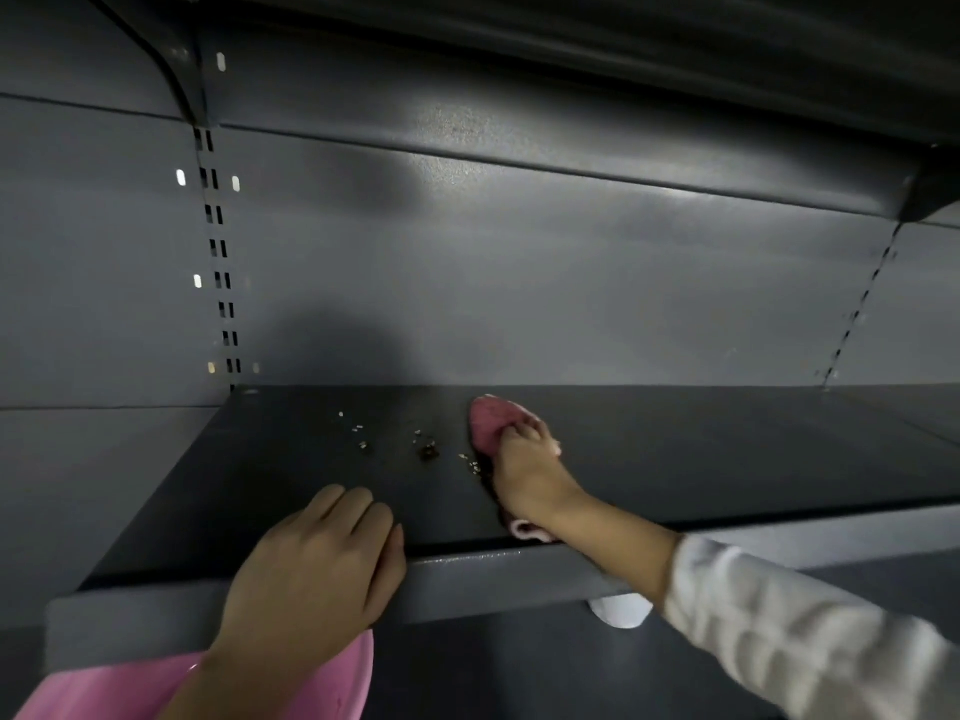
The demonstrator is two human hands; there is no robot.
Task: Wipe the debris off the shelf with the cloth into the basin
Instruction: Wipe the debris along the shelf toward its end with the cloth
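A dark grey metal shelf (291, 459) carries small crumbs of debris (428, 450) scattered across its middle. My right hand (524, 470) presses a pink cloth (488, 423) onto the shelf just right of the crumbs. A corner of the cloth shows under my wrist at the shelf's front edge. My left hand (317, 558) lies palm down on the front edge, left of the debris, with nothing in its fingers. A pink basin (130, 688) sits below the shelf edge at the lower left, partly hidden by my left forearm.
The shelf's front lip (493, 579) runs across the view. A slotted upright (221, 252) and the grey back panel (519, 278) close off the rear. Another shelf (571, 23) hangs overhead. A white object (621, 613) peeks out beneath the front lip.
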